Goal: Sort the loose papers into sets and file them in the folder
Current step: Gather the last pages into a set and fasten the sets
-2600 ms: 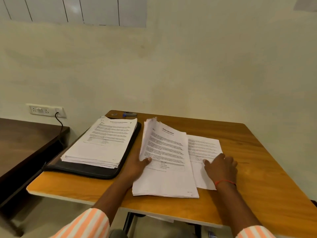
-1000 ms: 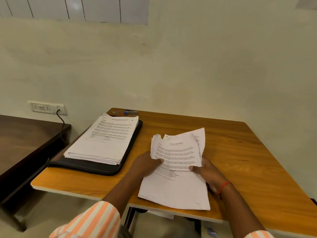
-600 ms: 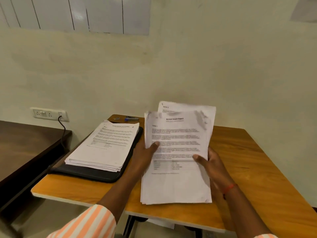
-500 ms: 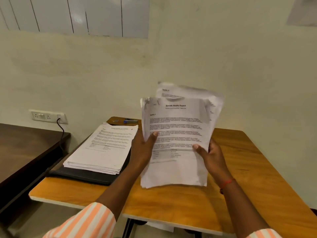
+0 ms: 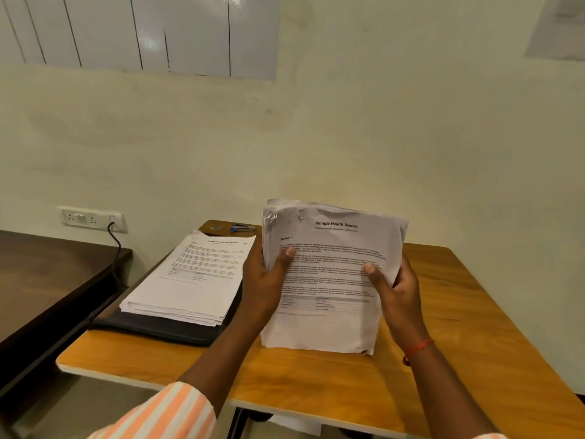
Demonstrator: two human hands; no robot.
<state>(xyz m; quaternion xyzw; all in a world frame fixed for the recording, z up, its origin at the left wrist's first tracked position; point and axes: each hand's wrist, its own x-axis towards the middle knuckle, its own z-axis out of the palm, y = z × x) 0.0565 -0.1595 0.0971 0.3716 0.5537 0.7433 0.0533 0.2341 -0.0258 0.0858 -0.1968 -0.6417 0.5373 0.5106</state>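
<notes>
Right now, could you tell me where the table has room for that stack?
Bare wood right of the stack, to the table's right edge, and along the near edge. Left is crowded: papers on the folder, stapler behind.

Worn on the left arm: a loose sleeve (image 5: pixel 164 413) in broad orange and white stripes, ending short of the forearm. Barely seen at the bottom edge on the right: a sliver of the same striped cloth (image 5: pixel 495 436). Tied round the wrist below the right hand (image 5: pixel 395 293): a thin red thread band (image 5: pixel 418 347). Bare at both forearms.
</notes>
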